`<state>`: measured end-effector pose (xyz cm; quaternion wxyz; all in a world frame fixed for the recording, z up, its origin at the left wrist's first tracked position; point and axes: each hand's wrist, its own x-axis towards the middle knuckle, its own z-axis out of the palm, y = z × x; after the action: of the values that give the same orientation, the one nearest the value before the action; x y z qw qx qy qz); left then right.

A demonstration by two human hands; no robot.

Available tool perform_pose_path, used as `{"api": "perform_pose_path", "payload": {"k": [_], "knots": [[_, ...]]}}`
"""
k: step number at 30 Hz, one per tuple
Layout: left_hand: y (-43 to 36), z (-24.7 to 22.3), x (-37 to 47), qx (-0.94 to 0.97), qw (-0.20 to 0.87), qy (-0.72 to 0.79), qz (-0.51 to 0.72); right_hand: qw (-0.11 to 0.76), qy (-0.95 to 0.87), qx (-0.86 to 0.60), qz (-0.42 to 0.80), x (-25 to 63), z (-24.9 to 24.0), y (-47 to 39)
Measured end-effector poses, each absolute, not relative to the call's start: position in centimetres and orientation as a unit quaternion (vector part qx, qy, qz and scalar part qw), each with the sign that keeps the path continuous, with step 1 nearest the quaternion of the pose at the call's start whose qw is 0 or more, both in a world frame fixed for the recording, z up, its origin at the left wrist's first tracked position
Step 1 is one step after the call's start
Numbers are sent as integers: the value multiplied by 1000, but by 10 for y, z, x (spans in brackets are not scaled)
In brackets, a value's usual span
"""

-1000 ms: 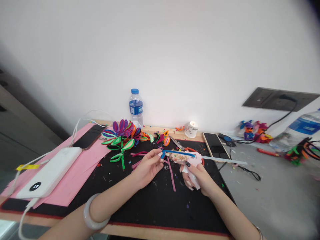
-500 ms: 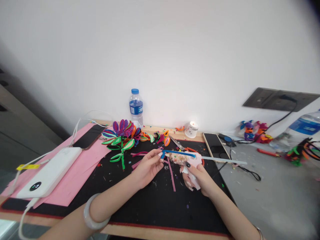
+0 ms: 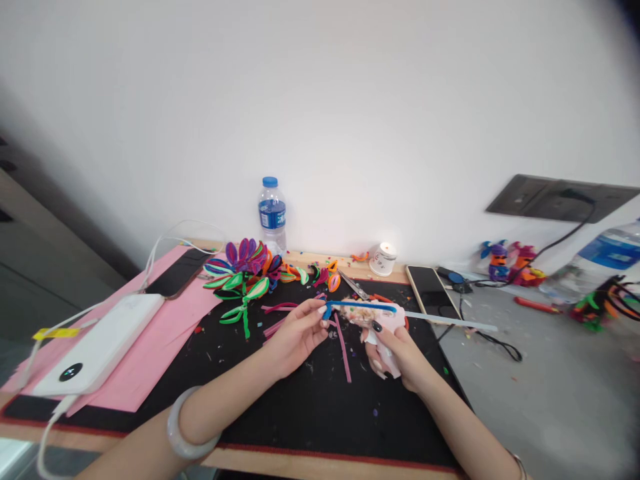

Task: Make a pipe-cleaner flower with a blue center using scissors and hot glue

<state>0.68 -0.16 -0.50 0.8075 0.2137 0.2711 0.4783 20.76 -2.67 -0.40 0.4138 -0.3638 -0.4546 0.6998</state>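
Note:
In my right hand (image 3: pixel 393 352) is a pink-and-white hot glue gun (image 3: pixel 394 321), with my fingers closed round its handle. A long pale glue stick (image 3: pixel 450 321) sticks out of its back end, and the front is crusted with fuzzy bits. Between the fingertips of my left hand (image 3: pixel 305 333) I pinch the bent end of a blue pipe cleaner (image 3: pixel 357 304), which stretches right across the gun's upper side. The gun's tip is close to my left fingertips; whether it touches the pipe cleaner I cannot tell. Pink pipe cleaner strips (image 3: pixel 343 350) lie on the black mat (image 3: pixel 310 423) below.
Pipe-cleaner flowers (image 3: pixel 245 287) lie behind my left hand, near a water bottle (image 3: pixel 273 217). Scissors (image 3: pixel 354 285), a paper cup (image 3: pixel 383 259) and a phone (image 3: pixel 433 293) are behind the gun. Left are pink sheets (image 3: pixel 130 380) and a white power bank (image 3: pixel 100 347).
The glue gun has shifted slightly to the right in my right hand, its tip drawing back from my left fingertips. My left hand keeps its pinch, nearly still.

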Motion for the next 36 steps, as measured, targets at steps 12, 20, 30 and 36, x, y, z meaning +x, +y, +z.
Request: {"api": "perform_pose_path", "payload": {"k": [12,20,30,36], "knots": [[-2,-5,7,213,803,277,482,414,-455,-362,700,208,-4,-27],[-1,-3,7,197,795,282,499,412,-454,-366,700,208,-5,-28],[0,-4,7,201,794,277,502,396,-462,-364,706,208,-5,-28],[-1,-4,6,206,800,278,491,405,-461,-374,695,207,-4,-28]]}}
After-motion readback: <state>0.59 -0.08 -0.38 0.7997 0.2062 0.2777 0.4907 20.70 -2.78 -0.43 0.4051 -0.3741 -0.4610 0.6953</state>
